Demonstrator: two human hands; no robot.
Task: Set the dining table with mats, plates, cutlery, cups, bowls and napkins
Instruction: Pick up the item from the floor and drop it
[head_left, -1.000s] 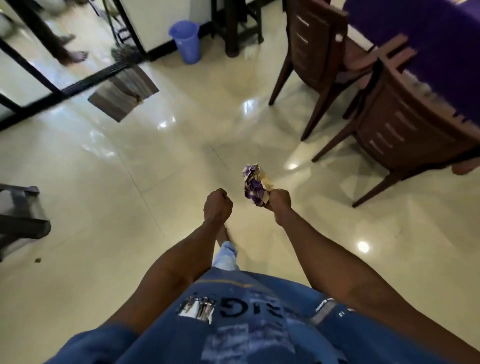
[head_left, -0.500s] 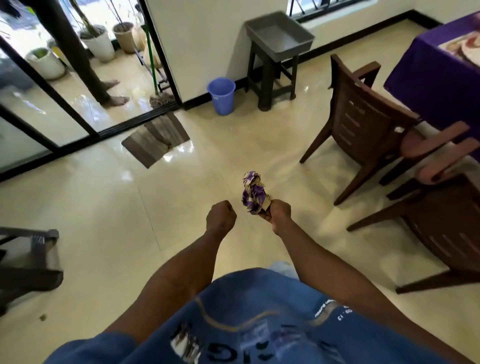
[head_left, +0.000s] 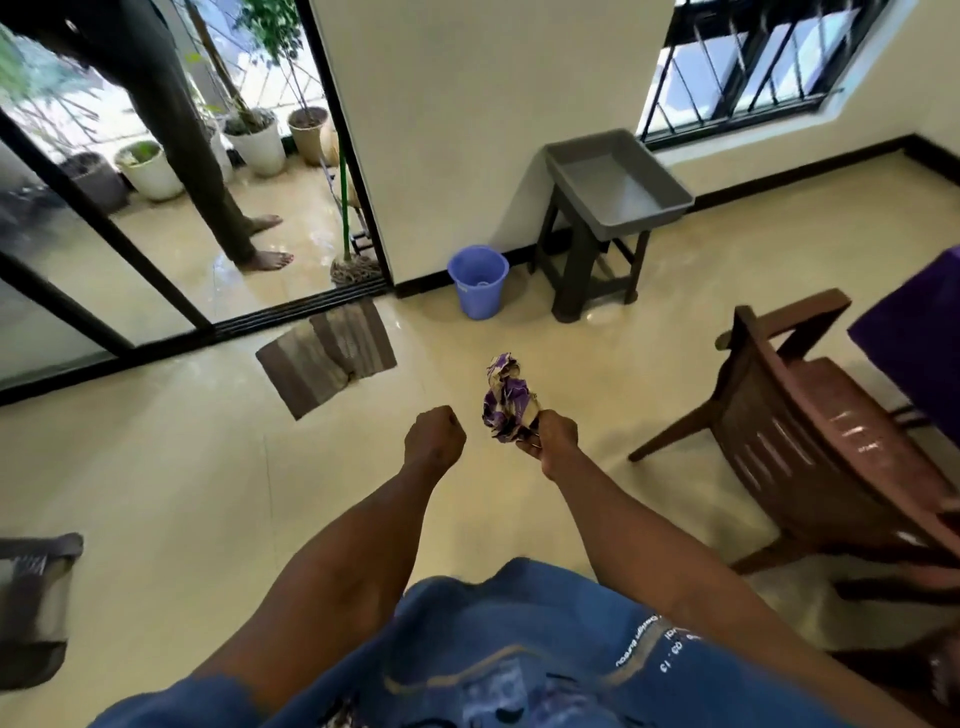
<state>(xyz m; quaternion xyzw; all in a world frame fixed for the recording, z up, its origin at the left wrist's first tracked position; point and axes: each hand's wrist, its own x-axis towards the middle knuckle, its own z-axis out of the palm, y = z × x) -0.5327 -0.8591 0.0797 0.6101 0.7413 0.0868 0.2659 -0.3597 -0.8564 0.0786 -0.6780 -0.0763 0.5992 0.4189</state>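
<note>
Fig.: my R hand (head_left: 553, 439) grips a crumpled purple-and-cream wad (head_left: 506, 397), prob. a napkin, though I can't tell for sure. It sticks up out of my fist, held over bare floor. My L hand (head_left: 435, 440) is a closed fist w/ nothing in it that I can see.

Landmark: brown chair (head_left: 810, 447). Wad is to its left, well apart. Purple-clothed table corner (head_left: 914, 332) lies just beyond the chair, at frame's right edge. Blue bin (head_left: 478, 280) and grey tray on a stool (head_left: 618, 182) sit far left of chair, by the wall.

Risks, as I judge them:
- I'm facing away from the table, so the napkin may not reach a setting.
- Floor is glossy, maybe wet; slip poss.
- Wad is badly creased; won't lie neat w/o smoothing.
- Loose grip near bin could drop it.
</note>
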